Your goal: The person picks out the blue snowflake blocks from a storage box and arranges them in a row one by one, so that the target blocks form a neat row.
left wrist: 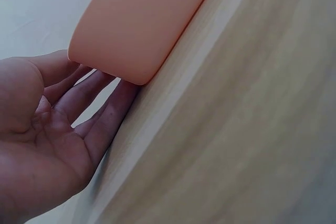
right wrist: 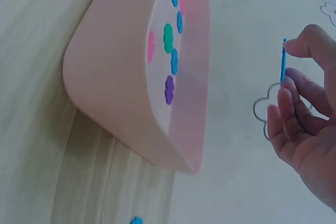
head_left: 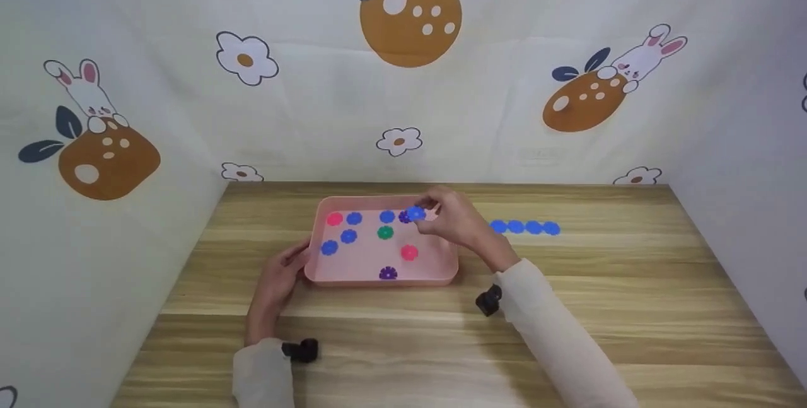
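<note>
My right hand (head_left: 451,217) pinches a blue flower-shaped disc (head_left: 416,213) between thumb and fingers, above the back right part of a pink tray (head_left: 382,282). In the right wrist view the held disc (right wrist: 283,60) appears edge-on, raised off the tray floor. My left hand (head_left: 277,277) is at the tray's left side; in the left wrist view its extended fingers touch the outer wall (left wrist: 131,24). Inside the tray lie blue discs (head_left: 348,236), a green disc (head_left: 385,232), pink discs (head_left: 409,252) and purple discs (head_left: 388,273). One purple disc is partly hidden by the held one.
Right of the tray, several blue discs (head_left: 534,227) form a row on the wooden table (head_left: 403,345), partly behind the right wrist. A pale patterned cloth (head_left: 315,105) hangs behind the table and along both sides. Each sleeve has a small black camera (head_left: 489,301) at the wrist.
</note>
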`<state>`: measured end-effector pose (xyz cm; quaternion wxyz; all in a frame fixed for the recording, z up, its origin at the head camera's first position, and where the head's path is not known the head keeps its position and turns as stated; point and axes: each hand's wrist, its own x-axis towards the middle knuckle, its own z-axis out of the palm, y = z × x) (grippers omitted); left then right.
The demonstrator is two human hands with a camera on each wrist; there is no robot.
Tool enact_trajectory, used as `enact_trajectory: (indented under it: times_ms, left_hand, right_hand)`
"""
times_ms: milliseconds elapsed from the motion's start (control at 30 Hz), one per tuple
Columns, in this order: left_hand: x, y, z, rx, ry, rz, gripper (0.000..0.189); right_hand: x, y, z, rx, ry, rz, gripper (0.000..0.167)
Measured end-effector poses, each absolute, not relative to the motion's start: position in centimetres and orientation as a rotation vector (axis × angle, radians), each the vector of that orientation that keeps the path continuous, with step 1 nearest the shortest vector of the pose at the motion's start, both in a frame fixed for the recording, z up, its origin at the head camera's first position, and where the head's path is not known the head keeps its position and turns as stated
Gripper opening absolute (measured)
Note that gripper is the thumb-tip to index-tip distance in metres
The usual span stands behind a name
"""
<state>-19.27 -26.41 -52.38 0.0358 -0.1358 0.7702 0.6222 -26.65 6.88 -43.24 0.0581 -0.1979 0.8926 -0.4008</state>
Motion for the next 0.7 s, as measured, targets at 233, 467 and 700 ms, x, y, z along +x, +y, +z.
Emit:
enact_trajectory:
  times_ms: [233, 467, 700]
  left_hand:
    - [-19.3, -26.5, -52.4, -0.429, 2.361, 1.901, 0.047]
    - [-19.3, -26.4, -52.5, -0.418, 2.33, 1.975, 0.045]
    - [-19.3, -26.3, -52.6, -0.425, 2.309, 2.049, 0.044]
  right_hand:
    - [-26.0, 10.3, -43.8, -0.519, 2.813, -1.21, 0.037]
    - [-25.8, 14.5, -45.2, -0.542, 2.927, -1.293, 0.032]
    - [-26.2, 18.5, -46.0, -0.452, 2.968, -1.255, 0.033]
